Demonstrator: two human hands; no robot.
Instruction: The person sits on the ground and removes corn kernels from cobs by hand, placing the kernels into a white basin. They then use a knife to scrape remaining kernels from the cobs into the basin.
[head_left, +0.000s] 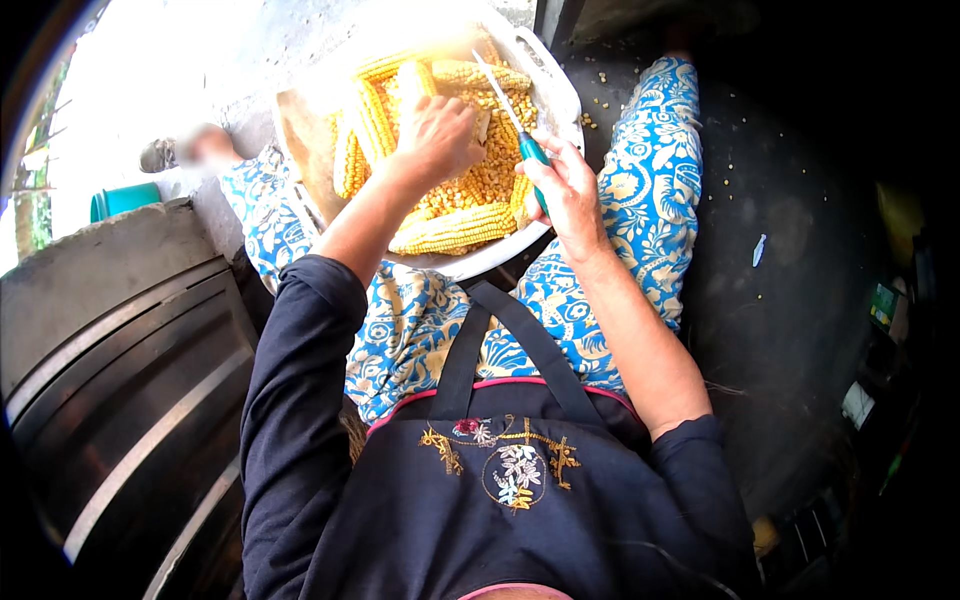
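Observation:
My right hand (566, 184) grips the green handle of a screwdriver (501, 94), its long metal shaft slanting up and left over a white plastic basin (495, 259). My left hand (439, 139), back upward and fingers curled, is on a yellow corn cob (416, 79); the fingertips are hidden beneath the hand. Several other cobs lie around it, among them a long cob (457, 229) at the basin's near side. Loose corn kernels (506, 161) fill the basin between the cobs. Strong glare washes out the far rim.
My legs in blue patterned trousers (652, 157) stand on both sides of the basin. Stray kernels (589, 120) dot the dark floor at the right. A ribbed dark panel (150, 375) with a concrete ledge (112, 255) is at the left, with a teal container (124, 201) beyond.

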